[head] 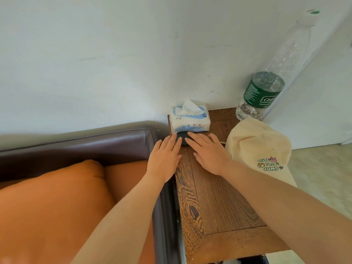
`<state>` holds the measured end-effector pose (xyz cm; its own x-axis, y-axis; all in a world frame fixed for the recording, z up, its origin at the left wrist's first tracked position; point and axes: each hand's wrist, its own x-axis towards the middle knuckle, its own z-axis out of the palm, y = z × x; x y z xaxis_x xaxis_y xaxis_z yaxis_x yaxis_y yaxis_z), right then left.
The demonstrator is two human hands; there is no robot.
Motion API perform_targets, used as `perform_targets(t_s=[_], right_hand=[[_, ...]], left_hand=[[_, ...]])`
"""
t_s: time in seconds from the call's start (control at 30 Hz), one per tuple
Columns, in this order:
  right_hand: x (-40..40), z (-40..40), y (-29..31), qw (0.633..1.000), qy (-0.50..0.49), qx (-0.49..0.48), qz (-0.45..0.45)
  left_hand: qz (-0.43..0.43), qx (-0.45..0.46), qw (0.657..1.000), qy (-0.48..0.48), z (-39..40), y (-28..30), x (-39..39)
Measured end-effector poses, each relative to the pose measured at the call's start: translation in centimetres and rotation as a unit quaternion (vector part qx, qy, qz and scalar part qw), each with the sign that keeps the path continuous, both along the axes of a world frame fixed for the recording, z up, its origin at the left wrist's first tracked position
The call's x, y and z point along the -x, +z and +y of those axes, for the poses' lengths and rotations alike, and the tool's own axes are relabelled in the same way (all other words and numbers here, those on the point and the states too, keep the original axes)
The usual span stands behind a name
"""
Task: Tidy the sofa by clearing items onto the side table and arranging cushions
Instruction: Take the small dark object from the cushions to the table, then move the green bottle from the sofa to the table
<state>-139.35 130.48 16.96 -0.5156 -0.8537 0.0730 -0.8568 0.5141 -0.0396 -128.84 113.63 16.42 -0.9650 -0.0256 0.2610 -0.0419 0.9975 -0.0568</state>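
Both my hands lie on the wooden side table beside the sofa. My left hand and my right hand rest with straight fingers on a small dark object, mostly hidden under the fingertips. That object touches the front of a blue-and-white tissue pack standing at the table's back edge against the wall. An orange cushion lies on the brown leather sofa at the left.
A cream cap with printed letters sits on the table's right side. A clear water bottle with a green label stands in the back right corner by the wall. Pale floor shows at the right.
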Motion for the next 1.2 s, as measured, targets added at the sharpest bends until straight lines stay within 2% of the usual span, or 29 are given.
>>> perform_targets(t_s=[0.27, 0.53, 1.03, 1.2], right_hand=[[-3.4, -2.0, 4.6, 0.998, 0.053, -0.021, 0.0], [-12.1, -8.4, 10.3, 0.99, 0.137, -0.012, 0.032], [-40.6, -26.6, 16.1, 0.967, 0.255, 0.029, -0.008], [-48.8, -32.6, 17.1, 0.95, 0.311, 0.029, 0.001]], left_hand=[[-0.001, 0.007, 0.999, 0.034, -2.0, 5.3, -5.7], [-0.005, 0.031, 0.994, 0.101, -7.0, 10.8, -15.3], [-0.032, -0.024, 0.964, 0.261, -20.9, 18.3, -46.6], [-0.025, -0.018, 0.938, 0.345, -24.5, 20.2, -54.9]])
